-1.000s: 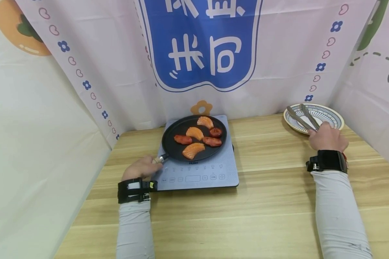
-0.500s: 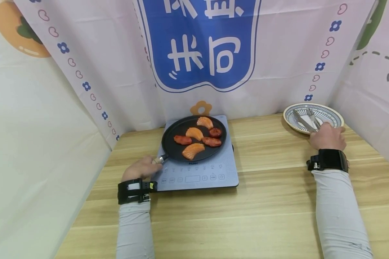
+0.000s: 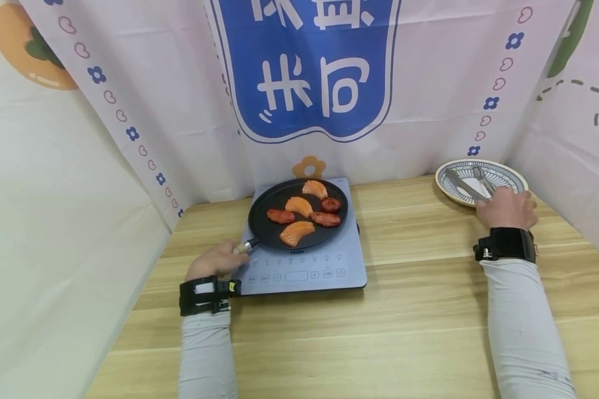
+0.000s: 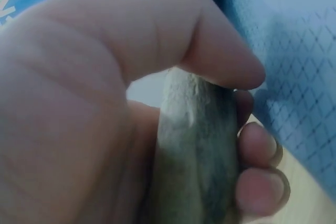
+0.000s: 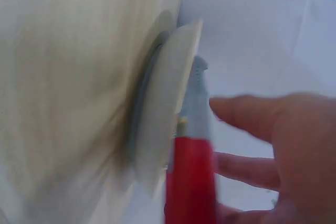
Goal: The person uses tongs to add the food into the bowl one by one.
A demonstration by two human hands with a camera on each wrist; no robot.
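Note:
My left hand (image 3: 212, 260) grips the wooden handle (image 4: 197, 150) of a flat black pan (image 3: 264, 224), fingers and thumb curled round it. Three orange salmon slices (image 3: 297, 233), two reddish glazed wings (image 3: 280, 216) and a dark red round slice (image 3: 331, 205) lie in the pan. At the far right, my right hand (image 3: 508, 209) is beside a patterned plate (image 3: 515, 178). Metal tongs with a red handle (image 5: 190, 182) lie with their arms (image 3: 463, 183) across that plate. In the right wrist view the thumb stands off the tongs, with straight fingers behind the handle.
Under the pan is a grey-blue induction cooker (image 3: 354, 266) with touch buttons at its front. A wooden table (image 3: 419, 310) carries everything. Printed cloth (image 3: 424, 83) hangs close behind and at both sides.
The tongs' tips have come down onto the plate and lie lower on it. My right hand's fingers have loosened at the handle. My left hand and the pan stay put.

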